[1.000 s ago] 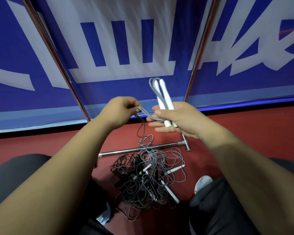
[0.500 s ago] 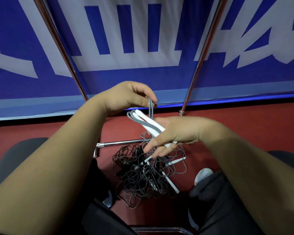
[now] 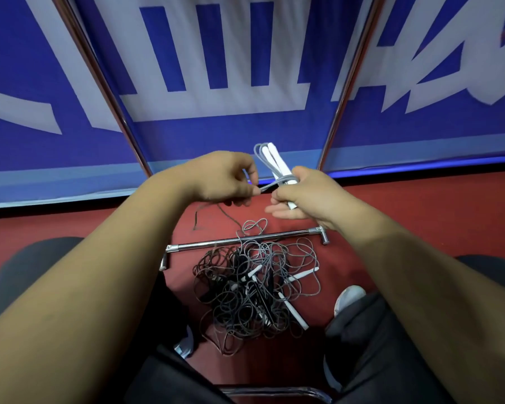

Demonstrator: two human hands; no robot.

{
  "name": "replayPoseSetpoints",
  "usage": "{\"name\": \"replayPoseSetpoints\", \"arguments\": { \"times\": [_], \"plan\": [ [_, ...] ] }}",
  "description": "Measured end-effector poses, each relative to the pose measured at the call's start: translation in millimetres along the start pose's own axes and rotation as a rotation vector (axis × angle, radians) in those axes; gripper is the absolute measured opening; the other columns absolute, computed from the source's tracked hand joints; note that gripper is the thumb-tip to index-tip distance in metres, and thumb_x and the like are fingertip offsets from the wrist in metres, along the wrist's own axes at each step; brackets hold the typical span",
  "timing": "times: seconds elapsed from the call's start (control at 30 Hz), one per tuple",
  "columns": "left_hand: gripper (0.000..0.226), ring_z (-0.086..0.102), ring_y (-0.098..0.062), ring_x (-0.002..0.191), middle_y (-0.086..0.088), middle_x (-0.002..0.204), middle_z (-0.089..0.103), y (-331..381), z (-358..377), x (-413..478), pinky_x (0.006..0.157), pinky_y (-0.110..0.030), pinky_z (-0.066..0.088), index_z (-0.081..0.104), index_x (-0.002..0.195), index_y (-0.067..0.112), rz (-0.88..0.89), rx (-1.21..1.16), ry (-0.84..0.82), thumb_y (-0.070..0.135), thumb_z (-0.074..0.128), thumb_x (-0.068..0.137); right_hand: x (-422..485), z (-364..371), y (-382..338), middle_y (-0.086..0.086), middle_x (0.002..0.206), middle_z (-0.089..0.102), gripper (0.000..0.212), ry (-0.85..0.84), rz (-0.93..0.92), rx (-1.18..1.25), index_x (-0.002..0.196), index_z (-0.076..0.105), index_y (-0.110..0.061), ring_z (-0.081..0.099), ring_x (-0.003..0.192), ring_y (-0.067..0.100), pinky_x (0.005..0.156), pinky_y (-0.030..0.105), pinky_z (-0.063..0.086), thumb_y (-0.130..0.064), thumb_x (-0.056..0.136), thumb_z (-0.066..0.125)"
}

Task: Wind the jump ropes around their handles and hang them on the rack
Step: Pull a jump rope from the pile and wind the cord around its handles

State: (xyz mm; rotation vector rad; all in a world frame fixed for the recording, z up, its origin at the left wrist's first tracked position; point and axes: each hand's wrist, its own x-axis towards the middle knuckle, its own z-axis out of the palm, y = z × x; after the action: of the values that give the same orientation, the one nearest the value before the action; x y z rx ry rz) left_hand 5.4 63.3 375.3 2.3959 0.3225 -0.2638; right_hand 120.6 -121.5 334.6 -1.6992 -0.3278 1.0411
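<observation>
My right hand (image 3: 303,196) grips a pair of white jump rope handles (image 3: 276,158), held side by side and pointing up and away. Grey rope (image 3: 286,179) is wrapped a few turns around them just above my fingers. My left hand (image 3: 225,179) pinches the free grey rope (image 3: 267,187) and holds it taut to the left of the handles. From that hand the rope drops to a tangled pile of jump ropes (image 3: 254,290) on the red floor, with several white handles sticking out. The chrome rack's base bar (image 3: 245,239) lies across the floor behind the pile.
Two slanted chrome rack poles (image 3: 105,91) (image 3: 350,83) rise in front of a blue and white banner (image 3: 216,68). My knees in dark trousers flank the pile, with a white shoe (image 3: 349,297) at its right. A chair's metal edge (image 3: 274,390) shows at the bottom.
My right hand has swung the handles back up from pointing left to pointing upward. My left hand has moved lower and left, pulling the rope taut around the handles.
</observation>
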Motion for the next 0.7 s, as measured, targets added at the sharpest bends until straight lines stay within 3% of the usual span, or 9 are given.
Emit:
{"name": "replayPoseSetpoints", "arguments": {
  "times": [0.1, 0.17, 0.27, 0.33, 0.4, 0.43, 0.5, 0.6, 0.7],
  "plan": [
    [0.005, 0.076, -0.014, 0.062, -0.003, 0.083, 0.077, -1, 13, 4, 0.063, -0.039, 0.065, 0.062, 0.103, 0.017, -0.035, 0.143, 0.019, 0.023, 0.062, 0.102, -3, 8, 0, 0.025, 0.107, 0.073, 0.032, -0.063, -0.030, 0.042, 0.126, 0.055, -0.003, 0.081, 0.090, 0.035, 0.083, 0.037, 0.066, 0.005, 0.096, 0.066],
    [0.010, 0.076, -0.018, 0.059, -0.007, 0.086, 0.075, 1, 21, 7, 0.060, -0.044, 0.065, 0.060, 0.096, 0.016, -0.049, 0.126, 0.070, 0.021, 0.054, 0.101, -4, 13, 0, 0.022, 0.101, 0.073, 0.029, -0.080, -0.056, 0.033, 0.124, 0.057, -0.008, 0.081, 0.088, 0.033, 0.078, 0.035, 0.065, 0.003, 0.098, 0.065],
    [0.022, 0.074, -0.017, 0.068, -0.002, 0.080, 0.076, 0, 26, 12, 0.071, -0.042, 0.062, 0.068, 0.090, 0.014, -0.081, 0.012, 0.150, 0.023, 0.051, 0.100, -3, 15, -2, 0.019, 0.088, 0.074, 0.027, -0.066, -0.101, 0.008, 0.125, 0.055, -0.009, 0.077, 0.073, 0.026, 0.065, 0.034, 0.064, 0.000, 0.101, 0.062],
    [0.024, 0.067, -0.014, 0.070, -0.001, 0.076, 0.074, -2, 24, 13, 0.076, -0.033, 0.054, 0.075, 0.086, 0.016, -0.106, -0.174, 0.175, 0.019, 0.053, 0.095, -2, 13, -3, 0.017, 0.082, 0.074, 0.027, -0.046, -0.116, -0.015, 0.125, 0.053, -0.007, 0.074, 0.068, 0.026, 0.061, 0.038, 0.064, -0.001, 0.100, 0.062],
    [0.023, 0.061, -0.019, 0.072, -0.020, 0.084, 0.070, -2, 22, 14, 0.077, -0.033, 0.051, 0.076, 0.084, 0.011, -0.138, -0.504, 0.167, 0.015, 0.053, 0.088, -2, 11, -4, 0.015, 0.078, 0.072, 0.028, -0.048, -0.120, -0.022, 0.125, 0.052, -0.006, 0.079, 0.076, 0.033, 0.072, 0.048, 0.067, 0.001, 0.098, 0.060],
    [0.022, 0.059, -0.024, 0.071, -0.024, 0.083, 0.066, -2, 22, 15, 0.076, -0.036, 0.050, 0.074, 0.085, 0.009, -0.147, -0.673, 0.149, 0.017, 0.054, 0.085, -2, 10, -4, 0.015, 0.077, 0.071, 0.028, -0.048, -0.122, -0.037, 0.123, 0.052, -0.007, 0.080, 0.080, 0.037, 0.077, 0.051, 0.067, 0.002, 0.097, 0.058],
    [0.026, 0.050, -0.026, 0.062, -0.014, 0.070, 0.055, -3, 25, 18, 0.075, -0.041, 0.046, 0.069, 0.092, 0.013, -0.156, -0.847, 0.137, 0.036, 0.058, 0.091, -3, 9, -5, 0.015, 0.077, 0.068, 0.024, -0.054, -0.126, -0.090, 0.116, 0.053, -0.008, 0.080, 0.081, 0.038, 0.079, 0.053, 0.067, 0.002, 0.096, 0.057],
    [0.050, 0.031, -0.020, 0.053, -0.004, 0.060, 0.036, -3, 32, 23, 0.066, -0.038, 0.042, 0.070, 0.100, 0.017, -0.166, -0.945, 0.145, 0.066, 0.065, 0.093, -7, 12, -3, 0.015, 0.078, 0.064, 0.016, -0.129, -0.126, -0.111, 0.110, 0.054, -0.007, 0.068, 0.063, 0.028, 0.067, 0.048, 0.065, -0.001, 0.097, 0.059],
    [0.046, 0.021, -0.016, 0.050, -0.001, 0.055, 0.025, -4, 39, 26, 0.058, -0.032, 0.036, 0.076, 0.114, 0.015, -0.060, -1.095, 0.096, 0.057, 0.065, 0.099, -10, 15, -1, 0.012, 0.075, 0.058, 0.009, -0.241, -0.123, -0.065, 0.103, 0.057, -0.009, 0.048, 0.054, 0.020, 0.052, 0.033, 0.048, -0.001, 0.099, 0.058]
  ]
}}
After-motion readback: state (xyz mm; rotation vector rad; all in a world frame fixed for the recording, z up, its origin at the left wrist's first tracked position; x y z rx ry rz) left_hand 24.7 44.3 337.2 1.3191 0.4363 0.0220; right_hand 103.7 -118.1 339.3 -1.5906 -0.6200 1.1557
